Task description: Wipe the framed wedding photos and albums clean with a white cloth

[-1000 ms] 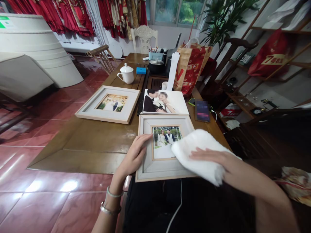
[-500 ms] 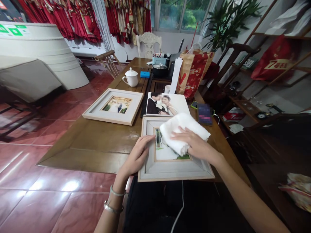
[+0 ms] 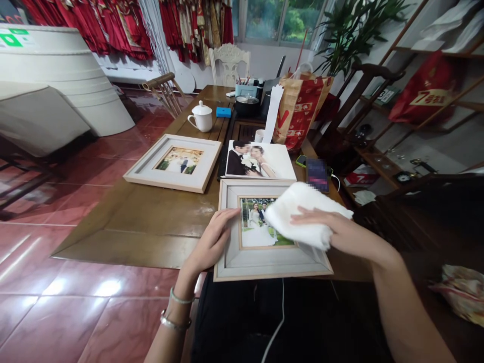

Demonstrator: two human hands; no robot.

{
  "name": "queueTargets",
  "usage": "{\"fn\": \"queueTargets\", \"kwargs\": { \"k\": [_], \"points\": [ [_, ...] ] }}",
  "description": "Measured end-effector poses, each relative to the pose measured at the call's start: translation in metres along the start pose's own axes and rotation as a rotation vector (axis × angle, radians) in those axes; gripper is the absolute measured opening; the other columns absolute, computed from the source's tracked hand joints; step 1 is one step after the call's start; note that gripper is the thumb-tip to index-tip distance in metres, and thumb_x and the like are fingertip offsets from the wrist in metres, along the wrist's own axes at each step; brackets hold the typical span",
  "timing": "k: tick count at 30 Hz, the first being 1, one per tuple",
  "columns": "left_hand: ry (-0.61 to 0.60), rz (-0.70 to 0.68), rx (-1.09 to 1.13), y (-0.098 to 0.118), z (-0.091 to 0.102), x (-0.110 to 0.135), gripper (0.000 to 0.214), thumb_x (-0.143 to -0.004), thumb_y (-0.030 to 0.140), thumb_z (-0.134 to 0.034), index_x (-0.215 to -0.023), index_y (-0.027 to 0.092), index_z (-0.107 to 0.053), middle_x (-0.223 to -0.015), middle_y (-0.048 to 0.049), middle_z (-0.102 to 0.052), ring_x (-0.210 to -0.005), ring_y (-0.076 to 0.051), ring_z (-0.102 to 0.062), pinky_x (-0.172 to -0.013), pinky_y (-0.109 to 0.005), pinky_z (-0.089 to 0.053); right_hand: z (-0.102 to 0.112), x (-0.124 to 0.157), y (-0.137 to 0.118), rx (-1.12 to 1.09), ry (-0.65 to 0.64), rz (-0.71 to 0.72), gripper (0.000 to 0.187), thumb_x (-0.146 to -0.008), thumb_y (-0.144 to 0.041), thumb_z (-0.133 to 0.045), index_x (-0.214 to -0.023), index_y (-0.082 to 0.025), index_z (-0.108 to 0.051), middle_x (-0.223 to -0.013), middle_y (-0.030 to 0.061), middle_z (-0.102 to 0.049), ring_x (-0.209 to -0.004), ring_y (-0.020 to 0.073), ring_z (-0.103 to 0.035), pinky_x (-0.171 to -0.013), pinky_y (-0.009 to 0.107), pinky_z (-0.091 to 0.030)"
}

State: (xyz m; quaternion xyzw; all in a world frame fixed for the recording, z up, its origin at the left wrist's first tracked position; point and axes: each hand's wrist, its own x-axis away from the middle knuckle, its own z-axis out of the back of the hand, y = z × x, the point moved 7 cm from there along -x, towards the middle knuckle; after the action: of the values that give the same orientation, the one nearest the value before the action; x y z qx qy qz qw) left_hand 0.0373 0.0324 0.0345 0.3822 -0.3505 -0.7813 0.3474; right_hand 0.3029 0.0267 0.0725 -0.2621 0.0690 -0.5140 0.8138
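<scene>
A picture frame [image 3: 272,264] with a pale wide border lies flat at the table's near edge, round a photo [image 3: 259,224] of a couple outdoors. My left hand [image 3: 214,239] holds the frame's left side, its fingers together and reaching over the border. Under my right hand [image 3: 321,222] is a folded white cloth [image 3: 289,206], which covers the photo's right part and the frame's right side. The right fingers press on the cloth, slightly blurred. Behind the frame, a loose photo print [image 3: 278,161] of a couple lies face up, touching or nearly touching it.
A second picture frame [image 3: 141,169] lies to the left on the wooden table [image 3: 151,222]. Farther back stand a lidded white mug [image 3: 203,120], a blue box [image 3: 223,112] and a paper bag [image 3: 298,113]. At right lies a phone [image 3: 316,174] with a white cable.
My right hand has slid the white cloth to the right across the frame, uncovering the couple in the photo. My left hand has stayed on the frame's left side.
</scene>
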Motion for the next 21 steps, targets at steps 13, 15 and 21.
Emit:
{"fn": "queueTargets", "kwargs": {
  "k": [13, 15, 21],
  "points": [
    [0.020, 0.053, 0.008, -0.003, 0.001, 0.001, 0.044, -0.100, 0.029, -0.036, -0.144, 0.027, -0.037, -0.149, -0.0070, -0.040, -0.138, -0.025, -0.033, -0.117, -0.046, -0.023, -0.049, -0.042, -0.083, 0.196, -0.065, 0.094, 0.088, -0.059, 0.010, -0.036, -0.140, -0.022, -0.048, -0.152, 0.0019, -0.039, -0.146, 0.0278, -0.017, -0.117, 0.056, -0.015],
    [0.017, 0.070, 0.054, -0.002, 0.001, 0.002, 0.048, -0.101, 0.039, -0.031, -0.147, 0.027, -0.033, -0.153, -0.0061, -0.034, -0.140, -0.026, -0.030, -0.118, -0.046, -0.020, -0.061, -0.027, -0.101, 0.132, -0.128, 0.195, 0.091, -0.057, 0.009, -0.036, -0.141, -0.024, -0.046, -0.153, 0.0000, -0.036, -0.147, 0.0265, -0.013, -0.118, 0.055, -0.013],
    [0.025, 0.037, 0.161, 0.000, 0.004, 0.002, 0.065, -0.096, 0.060, -0.014, -0.147, 0.026, -0.036, -0.154, -0.0058, -0.034, -0.141, -0.028, -0.027, -0.119, -0.047, -0.017, -0.078, 0.004, -0.134, -0.029, -0.275, 0.441, 0.082, -0.062, 0.004, -0.040, -0.138, -0.025, -0.049, -0.152, -0.0018, -0.038, -0.147, 0.0229, -0.009, -0.118, 0.053, -0.008]
  ]
}}
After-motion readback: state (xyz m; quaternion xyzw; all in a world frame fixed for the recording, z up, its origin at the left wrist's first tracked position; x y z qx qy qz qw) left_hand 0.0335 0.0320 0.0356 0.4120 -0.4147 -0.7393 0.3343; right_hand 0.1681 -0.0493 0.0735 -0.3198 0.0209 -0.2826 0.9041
